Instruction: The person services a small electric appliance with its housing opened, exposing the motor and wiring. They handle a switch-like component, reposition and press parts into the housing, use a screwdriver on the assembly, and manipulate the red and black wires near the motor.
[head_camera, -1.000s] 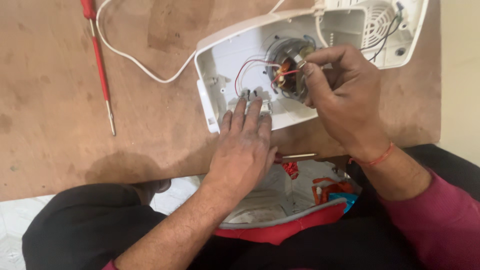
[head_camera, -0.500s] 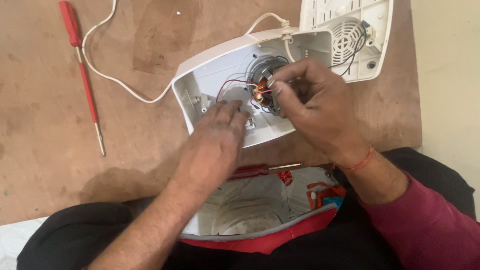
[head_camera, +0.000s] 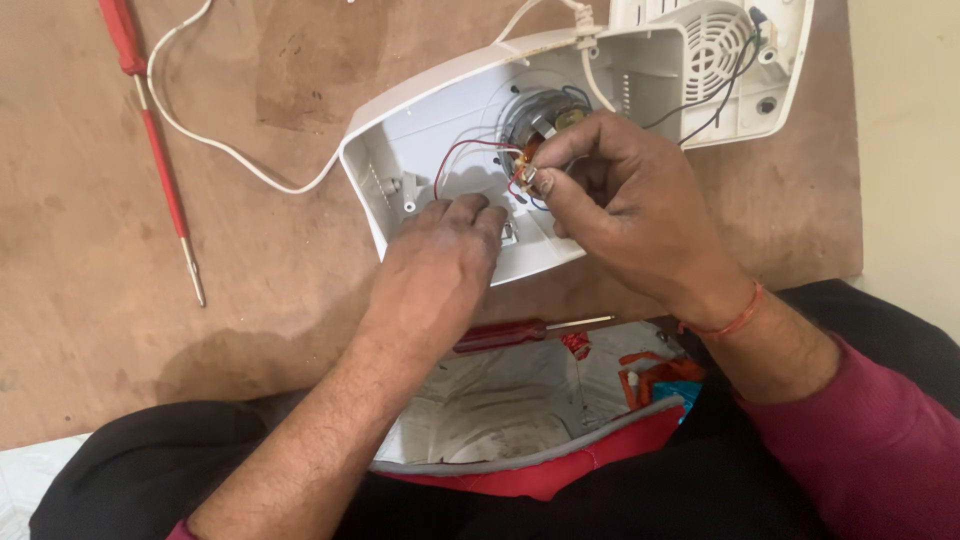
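1. Two hands are in the white plastic housing (head_camera: 450, 150), which lies open on the brown desk (head_camera: 90, 300) near its far right corner, touching the vented cover (head_camera: 720, 60) at that corner.
2. Left hand (head_camera: 440, 270) lies flat, fingers spread on the housing's near wall, pressing down and gripping nothing.
3. Right hand (head_camera: 620, 200) is pinched: thumb and forefinger grasp a small metal terminal on the thin wires (head_camera: 470, 150), just beside the motor (head_camera: 540, 115).
4. Risk, as I judge it: those wires look fine, and a hard tug could snap one or pull it off the motor.
5. Another risk: the housing's near edge sits by the desk's near edge, so if the pressing hand lifts, the shell could skid toward the lap.
6. Count: two red screwdrivers, a long one (head_camera: 155, 150) toward the far left corner, and a short one (head_camera: 510, 333) at the near edge; one white cord (head_camera: 230, 160) looping across the far side; one open red-rimmed pouch (head_camera: 520, 410) in the lap.
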